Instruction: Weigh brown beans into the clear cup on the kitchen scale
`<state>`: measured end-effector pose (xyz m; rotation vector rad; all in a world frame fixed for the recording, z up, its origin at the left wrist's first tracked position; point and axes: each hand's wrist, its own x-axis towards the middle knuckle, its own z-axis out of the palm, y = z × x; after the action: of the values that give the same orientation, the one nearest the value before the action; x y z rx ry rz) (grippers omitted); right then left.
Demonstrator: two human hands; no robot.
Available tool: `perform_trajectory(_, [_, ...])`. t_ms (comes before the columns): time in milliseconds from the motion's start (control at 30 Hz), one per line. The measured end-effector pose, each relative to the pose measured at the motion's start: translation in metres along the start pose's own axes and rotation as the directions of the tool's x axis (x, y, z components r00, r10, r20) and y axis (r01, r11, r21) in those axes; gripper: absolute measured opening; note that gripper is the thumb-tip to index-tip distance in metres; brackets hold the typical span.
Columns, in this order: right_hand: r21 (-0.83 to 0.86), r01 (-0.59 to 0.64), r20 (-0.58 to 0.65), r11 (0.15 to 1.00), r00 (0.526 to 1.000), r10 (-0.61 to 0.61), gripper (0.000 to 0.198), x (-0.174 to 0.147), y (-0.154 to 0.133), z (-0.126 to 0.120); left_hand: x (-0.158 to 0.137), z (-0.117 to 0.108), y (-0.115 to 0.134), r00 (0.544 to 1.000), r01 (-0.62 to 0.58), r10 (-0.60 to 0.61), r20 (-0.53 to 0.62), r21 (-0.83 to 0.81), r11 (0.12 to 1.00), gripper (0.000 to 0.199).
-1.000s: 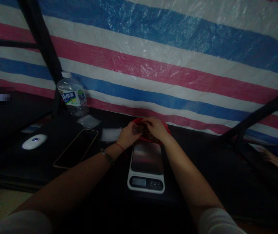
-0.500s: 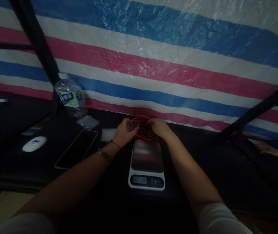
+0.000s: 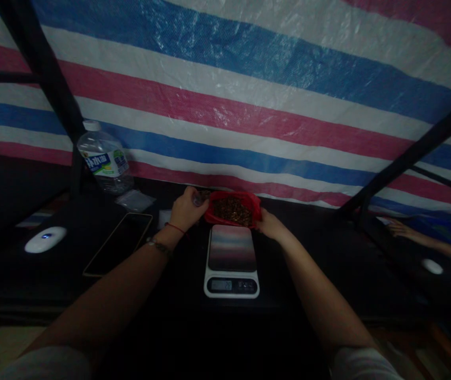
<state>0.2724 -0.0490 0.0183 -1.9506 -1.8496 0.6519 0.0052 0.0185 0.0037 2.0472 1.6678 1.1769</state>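
A red plastic bag [image 3: 255, 202] lies open behind the scale, filled with small brown dried pieces [image 3: 231, 208]. At its left side my left hand [image 3: 184, 210] is closed round a small clear plastic bag [image 3: 197, 199], mostly covered by the fingers. My right hand [image 3: 271, 224] grips the right edge of the red bag, its fingertips partly hidden. Directly in front stands a white digital kitchen scale [image 3: 231, 262] with a bare metal plate; its lit display seems to read 28.
To the left are a phone [image 3: 118, 244], a white oval device [image 3: 46, 239], clear plastic bags [image 3: 135, 200] and a large clear bottle [image 3: 104, 161]. A striped tarp [image 3: 225, 100] hangs behind, between dark frame bars. Another person's hand [image 3: 401, 229] shows at far right.
My right hand has come out of the brown pieces to the red bag's right edge. The left hand has shifted left with the clear bag. The view has turned slightly right.
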Motion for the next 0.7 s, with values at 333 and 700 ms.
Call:
perform_trajectory(333, [0.387, -0.018, -0.127, 0.922, 0.989, 0.073, 0.038, 0.018, -0.027, -0.015, 0.000, 0.002, -0.001, 0.996, -0.074, 0.077, 0.053, -0.058, 0.996, 0.035])
perform_trajectory(700, [0.059, 0.001, -0.323, 0.998, 0.946, 0.019, 0.068, -0.019, -0.015, -0.029, -0.007, 0.003, 0.004, 0.986, -0.156, 0.148, -0.076, -0.116, 0.981, 0.039])
